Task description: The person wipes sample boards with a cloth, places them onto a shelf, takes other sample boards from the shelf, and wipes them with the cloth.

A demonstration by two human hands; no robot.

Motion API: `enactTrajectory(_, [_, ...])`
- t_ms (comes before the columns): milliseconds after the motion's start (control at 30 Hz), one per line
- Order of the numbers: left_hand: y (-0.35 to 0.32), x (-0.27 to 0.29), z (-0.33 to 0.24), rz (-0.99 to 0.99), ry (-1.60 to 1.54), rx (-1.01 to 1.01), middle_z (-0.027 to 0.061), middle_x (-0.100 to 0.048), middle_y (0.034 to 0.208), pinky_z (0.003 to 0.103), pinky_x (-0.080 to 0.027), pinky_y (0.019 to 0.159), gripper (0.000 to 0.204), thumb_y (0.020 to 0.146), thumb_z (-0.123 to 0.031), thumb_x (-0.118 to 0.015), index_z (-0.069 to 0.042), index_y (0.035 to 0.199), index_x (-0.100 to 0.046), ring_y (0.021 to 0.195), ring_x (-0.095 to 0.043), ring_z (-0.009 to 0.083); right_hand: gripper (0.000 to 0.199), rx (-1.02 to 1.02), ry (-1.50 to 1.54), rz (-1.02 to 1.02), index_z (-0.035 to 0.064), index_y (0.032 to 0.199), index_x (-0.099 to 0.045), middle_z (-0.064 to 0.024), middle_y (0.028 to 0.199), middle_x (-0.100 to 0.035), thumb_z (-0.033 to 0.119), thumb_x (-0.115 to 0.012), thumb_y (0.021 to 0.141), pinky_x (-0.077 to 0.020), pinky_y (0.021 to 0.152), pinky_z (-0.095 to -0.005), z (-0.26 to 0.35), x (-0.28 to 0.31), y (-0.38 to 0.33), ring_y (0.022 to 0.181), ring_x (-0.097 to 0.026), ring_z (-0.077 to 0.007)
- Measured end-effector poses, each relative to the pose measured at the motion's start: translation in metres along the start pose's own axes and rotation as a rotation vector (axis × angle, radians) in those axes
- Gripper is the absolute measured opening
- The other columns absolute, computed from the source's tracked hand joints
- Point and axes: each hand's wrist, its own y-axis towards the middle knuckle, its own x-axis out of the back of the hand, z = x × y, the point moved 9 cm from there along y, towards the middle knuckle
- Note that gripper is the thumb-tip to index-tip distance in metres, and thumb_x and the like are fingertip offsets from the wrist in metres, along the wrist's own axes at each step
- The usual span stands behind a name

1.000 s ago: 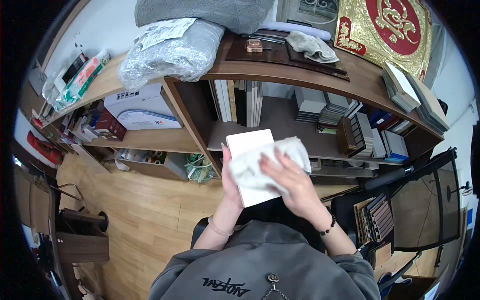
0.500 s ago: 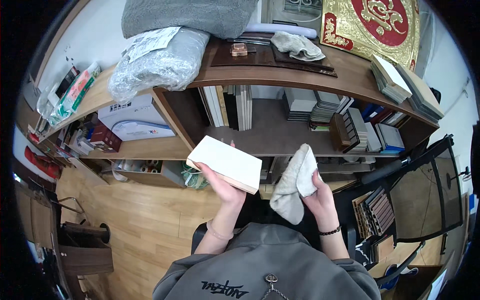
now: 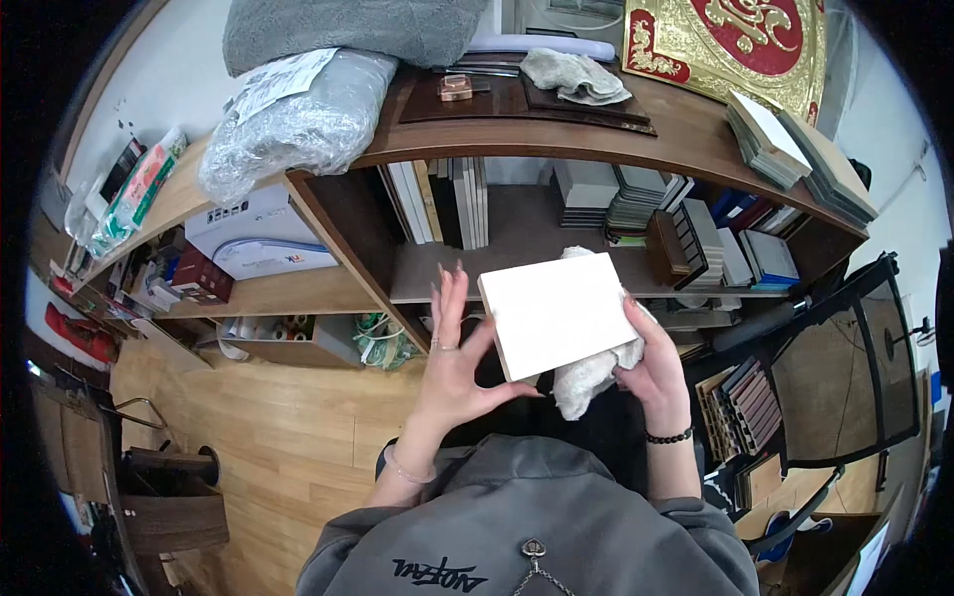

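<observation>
White board [image 3: 556,310]: flat, rectangular, plain face up toward the camera, held in front of the shelf [image 3: 517,149] at chest height. Half a second ago it sat in the left hand alone, tilted, with the cloth hanging free to its right; now it lies between both hands, and the cloth is tucked behind and under its right edge.

Left hand [image 3: 452,358]: open, fingers spread upward along the board's left edge, thumb under the lower corner; it props the board and does not clamp it.

Right hand [image 3: 651,363]: closed on the bunched white cloth [image 3: 586,372], pressing it against the back and right side of the board.

Judgement: the wiping has moved from the front face to the rear or edge.

Nearby: upright books [image 3: 447,199] on the shelf behind the board, stacked sample tiles [image 3: 616,199] to their right, a second grey cloth [image 3: 571,74] on the shelf top, a wrapped bundle [image 3: 283,119] at the left.
</observation>
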Motion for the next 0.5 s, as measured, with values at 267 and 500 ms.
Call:
enactTrajectory(267, [-0.009,0.007,-0.010,-0.116,0.160,-0.206,0.0095,-0.069,0.092,0.046,-0.042,0.096,0.023,0.070,-0.001,-0.067,-0.001,0.093,-0.069,0.096,-0.064,0.0262,0.037,-0.042,0.143,-0.067,0.0071,0.127,-0.046,-0.0084,0.124,-0.053,0.025,-0.048,0.094,-0.0428,0.094,-0.0428,-0.008,0.005,0.004,0.115,-0.051,-0.0230])
enactTrajectory(500, [0.000,-0.036,0.017,-0.101,0.124,-0.051,0.0113,-0.068,0.096,0.037,-0.051,0.085,0.031,0.066,0.008,-0.057,-0.002,0.094,-0.067,0.094,-0.065,0.0263,0.038,-0.160,0.425,0.051,0.0067,0.128,-0.044,-0.0084,0.127,-0.051,0.028,-0.043,0.096,-0.0378,0.099,-0.0447,-0.025,0.002,0.013,0.119,-0.047,-0.0233])
